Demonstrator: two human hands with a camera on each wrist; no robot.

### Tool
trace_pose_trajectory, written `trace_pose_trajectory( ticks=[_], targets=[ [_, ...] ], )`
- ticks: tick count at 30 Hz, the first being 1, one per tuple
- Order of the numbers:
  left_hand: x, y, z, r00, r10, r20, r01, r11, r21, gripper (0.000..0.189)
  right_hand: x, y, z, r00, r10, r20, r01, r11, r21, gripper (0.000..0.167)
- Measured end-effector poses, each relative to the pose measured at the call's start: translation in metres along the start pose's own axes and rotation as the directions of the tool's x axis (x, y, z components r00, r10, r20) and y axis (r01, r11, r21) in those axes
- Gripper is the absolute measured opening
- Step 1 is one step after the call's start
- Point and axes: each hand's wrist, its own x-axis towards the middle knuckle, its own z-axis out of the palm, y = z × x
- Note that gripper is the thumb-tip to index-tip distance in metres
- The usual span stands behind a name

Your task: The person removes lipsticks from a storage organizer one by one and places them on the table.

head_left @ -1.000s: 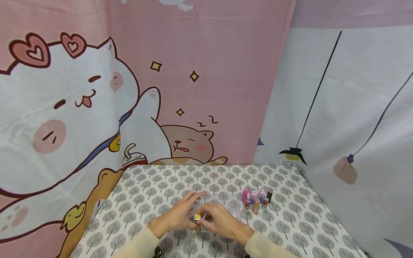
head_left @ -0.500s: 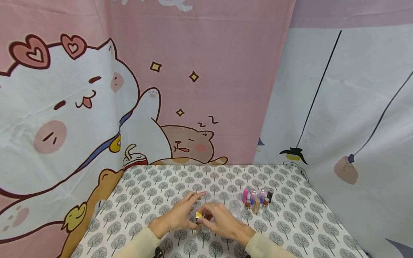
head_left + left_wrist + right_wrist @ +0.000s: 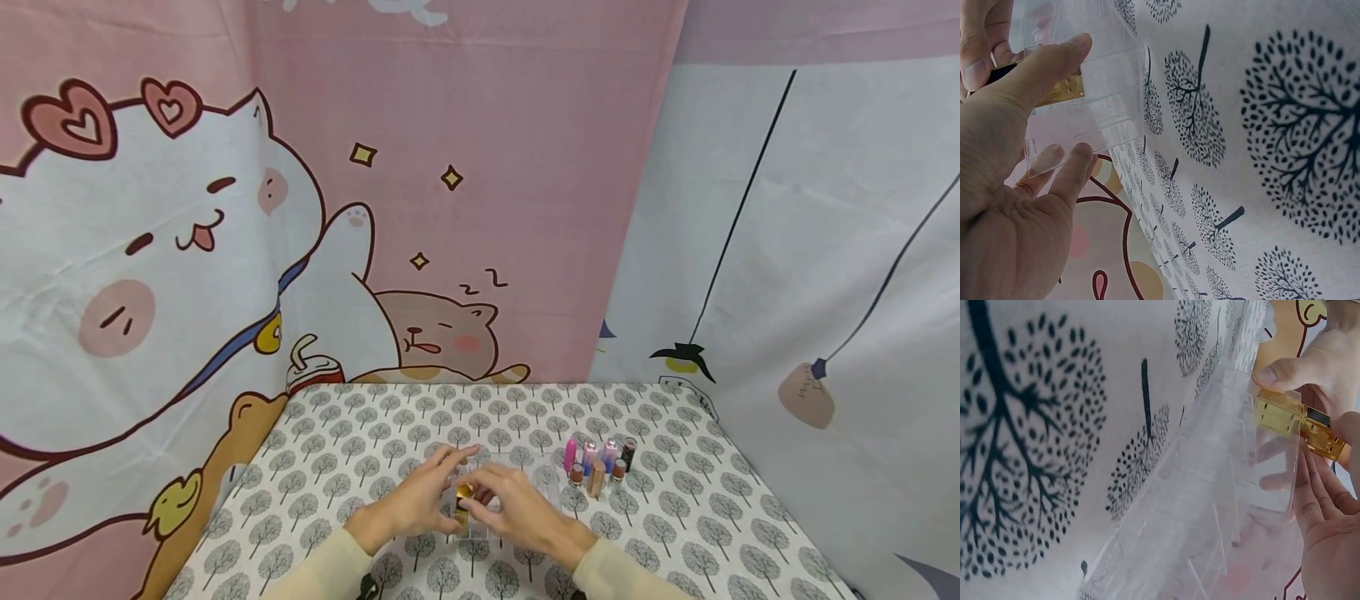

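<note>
A clear plastic organizer with compartments (image 3: 1191, 506) lies on the tree-print cloth, partly covered by both hands in the head view. My left hand (image 3: 412, 504) steadies its left end, thumb along the near side and fingers at the far side. Over that end, my right hand (image 3: 517, 508) pinches a square gold lipstick tube with a black band (image 3: 464, 493). In the right wrist view the tube's wider gold part (image 3: 1279, 412) shows through the organizer's clear end wall, while its narrower end stays at the right fingertips. The left thumb (image 3: 1054, 62) crosses in front of the tube.
To the right stand a bright pink tube (image 3: 570, 454), two blue-and-pink tubes, a black tube (image 3: 627, 454), a tan tube (image 3: 596, 479) and two small brownish-red ones (image 3: 576, 475). Printed curtains hang behind and beside the patterned cloth (image 3: 337, 442).
The gold tube's top has shifted slightly, and more gold shows lower down. My right fingers have lifted and spread a little; my left hand has stayed in place.
</note>
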Motion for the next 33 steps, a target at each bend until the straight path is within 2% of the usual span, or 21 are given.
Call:
trace_pose_trajectory(
  ticks=[8, 17, 33],
  targets=[
    [0.002, -0.002, -0.001, 1.0, -0.004, 0.009, 0.005, 1.0, -0.025, 0.129, 0.003, -0.001, -0.012, 0.999, -0.015, -0.031, 0.014, 1.0, -0.011, 0.031],
    [0.002, -0.002, 0.0, 1.0, -0.009, 0.016, 0.01, 0.999, -0.048, 0.127, 0.006, 0.001, -0.024, 0.991, -0.101, -0.086, 0.098, 0.994, -0.041, 0.024],
    [0.001, -0.001, 0.001, 0.999, -0.024, 0.027, 0.026, 0.998, -0.061, 0.127, -0.001, -0.008, -0.053, 0.988, -0.109, -0.112, 0.096, 0.989, -0.115, 0.032]
  ],
)
